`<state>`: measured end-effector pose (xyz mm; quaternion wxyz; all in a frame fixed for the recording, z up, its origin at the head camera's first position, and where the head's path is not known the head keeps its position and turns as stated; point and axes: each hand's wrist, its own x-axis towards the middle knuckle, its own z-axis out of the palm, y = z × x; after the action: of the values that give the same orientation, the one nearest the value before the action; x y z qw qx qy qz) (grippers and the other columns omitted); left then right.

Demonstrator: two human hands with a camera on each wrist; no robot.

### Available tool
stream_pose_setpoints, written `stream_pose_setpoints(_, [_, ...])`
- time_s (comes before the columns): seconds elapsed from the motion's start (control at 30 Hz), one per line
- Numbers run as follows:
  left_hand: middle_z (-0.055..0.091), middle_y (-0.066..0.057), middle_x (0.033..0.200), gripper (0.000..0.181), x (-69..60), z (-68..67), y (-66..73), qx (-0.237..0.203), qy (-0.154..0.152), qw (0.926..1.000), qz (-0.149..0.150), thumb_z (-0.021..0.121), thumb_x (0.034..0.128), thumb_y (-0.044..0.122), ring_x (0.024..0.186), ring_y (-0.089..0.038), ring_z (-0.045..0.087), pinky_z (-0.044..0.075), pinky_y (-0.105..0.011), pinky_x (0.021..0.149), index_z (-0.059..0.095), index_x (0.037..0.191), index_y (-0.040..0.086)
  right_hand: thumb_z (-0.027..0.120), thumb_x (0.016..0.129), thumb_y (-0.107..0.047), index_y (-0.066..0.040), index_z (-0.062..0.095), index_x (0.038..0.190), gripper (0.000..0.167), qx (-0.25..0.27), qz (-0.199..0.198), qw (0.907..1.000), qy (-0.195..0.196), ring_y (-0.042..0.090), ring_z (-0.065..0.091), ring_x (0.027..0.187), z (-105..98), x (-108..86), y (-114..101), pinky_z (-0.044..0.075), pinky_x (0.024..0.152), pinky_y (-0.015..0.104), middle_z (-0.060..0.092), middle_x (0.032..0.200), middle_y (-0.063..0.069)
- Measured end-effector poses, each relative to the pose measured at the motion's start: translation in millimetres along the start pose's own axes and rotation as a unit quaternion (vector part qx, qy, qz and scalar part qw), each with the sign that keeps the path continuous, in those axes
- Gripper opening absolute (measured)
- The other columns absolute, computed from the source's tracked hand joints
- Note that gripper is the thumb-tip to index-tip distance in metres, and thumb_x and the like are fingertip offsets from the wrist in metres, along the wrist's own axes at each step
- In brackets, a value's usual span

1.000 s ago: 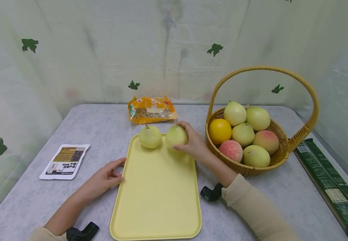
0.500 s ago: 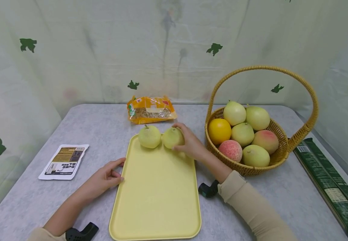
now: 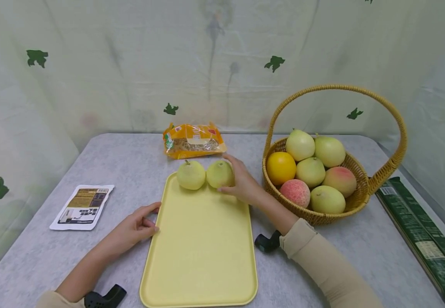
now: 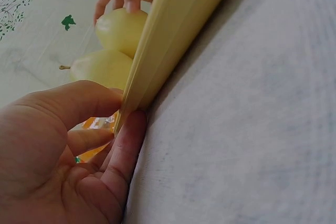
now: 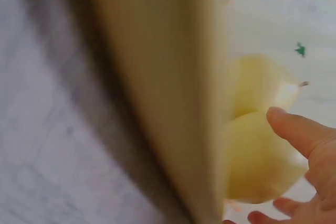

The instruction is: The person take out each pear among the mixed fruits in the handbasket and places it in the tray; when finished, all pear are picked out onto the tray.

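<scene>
My left hand (image 3: 137, 224) pinches the left rim of a pale yellow tray (image 3: 201, 252); in the left wrist view the thumb lies on the rim and a finger sits beneath it. Two yellow-green pears rest side by side at the tray's far end. Beside the right pear (image 3: 219, 174) is my right hand (image 3: 247, 182), thumb in front and fingers behind, spread loosely about it. The right wrist view shows the thumb (image 5: 294, 127) and fingers parted around this pear. The left pear (image 3: 191, 175) stands with its stem up, against the other.
A wicker basket (image 3: 378, 186) with a tall handle stands at the right, holding several pears, an orange and peaches. Behind the tray lies an orange snack bag (image 3: 194, 141). A white packet (image 3: 82, 207) is at the left, a long green box (image 3: 422, 239) along the right edge.
The right pear has shifted left until it meets the left pear. My right hand moved with it, and its fingers have now loosened around it. My left hand stays at the tray rim.
</scene>
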<state>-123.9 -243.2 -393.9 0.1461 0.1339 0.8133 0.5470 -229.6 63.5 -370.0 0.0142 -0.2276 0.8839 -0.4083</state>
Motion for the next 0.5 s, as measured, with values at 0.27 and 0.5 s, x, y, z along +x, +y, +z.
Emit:
stream_pose_setpoints(0.27, [0.031,-0.021,0.129,0.063,0.2,0.3,-1.0,0.001,0.001,1.0,0.001,0.057,0.085,0.002,0.084,-0.015,0.053,0.044,-0.024,0.066,0.026,0.139,-0.002,0.068,0.08,-0.03,-0.018,0.024,0.14,0.075,0.006,-0.004,1.0,-0.006,0.023,0.028,0.126,-34.0,-35.2,-18.7,0.028,0.098,0.044,0.025,0.142,0.005])
stream_pose_setpoints(0.5, [0.032,-0.021,0.129,0.063,0.5,0.6,-1.1,0.0,0.004,1.0,0.004,0.057,0.0846,0.001,0.083,-0.015,0.053,0.044,-0.023,0.066,0.026,0.139,-0.002,0.066,0.083,-0.024,-0.008,0.035,0.134,0.062,-0.036,-0.123,0.9901,0.058,0.024,0.039,0.117,-76.6,-66.7,-25.4,0.035,0.093,0.042,0.039,0.132,0.007])
